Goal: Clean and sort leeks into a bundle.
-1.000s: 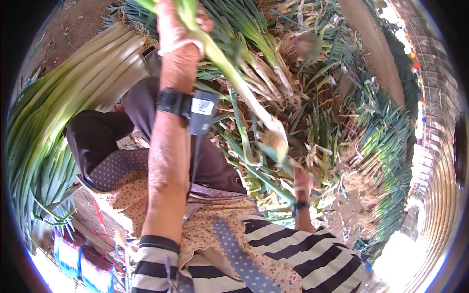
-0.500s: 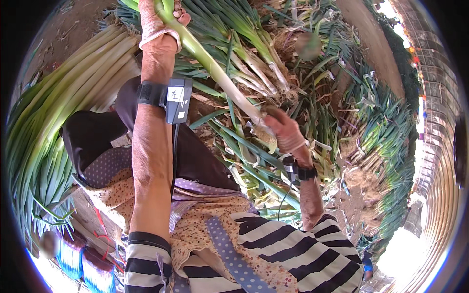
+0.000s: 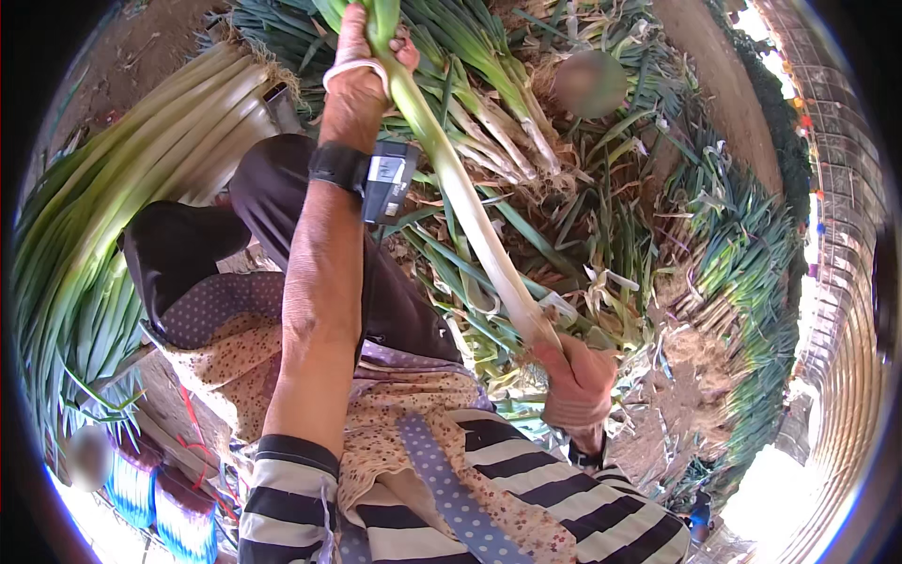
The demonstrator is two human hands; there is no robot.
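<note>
A long leek (image 3: pixel 460 193) with a green top and white stalk stretches slantwise between my two hands. My left hand (image 3: pixel 366 75), with a pale band around it, is closed around the green upper part near the top edge. At the white root end, my right hand (image 3: pixel 578 381) has its fingers closed on the stalk; the roots are hidden by the hand. Loose green leaves and pale peelings (image 3: pixel 601 310) lie beneath the stalk. Beyond it rests a bunch of untrimmed leeks (image 3: pixel 498 122) with roots attached.
A big pile of cleaned leeks (image 3: pixel 169 160) lies at the left. Along the right side runs a long row of leeks (image 3: pixel 752 310), beside a curved ribbed wall (image 3: pixel 846 235). Blue-fringed brushes or bundles (image 3: pixel 183 522) stand at the lower left.
My right hand has moved down and toward my body at the leek's root end. My left hand has shifted right and slightly down, still holding the green part.
</note>
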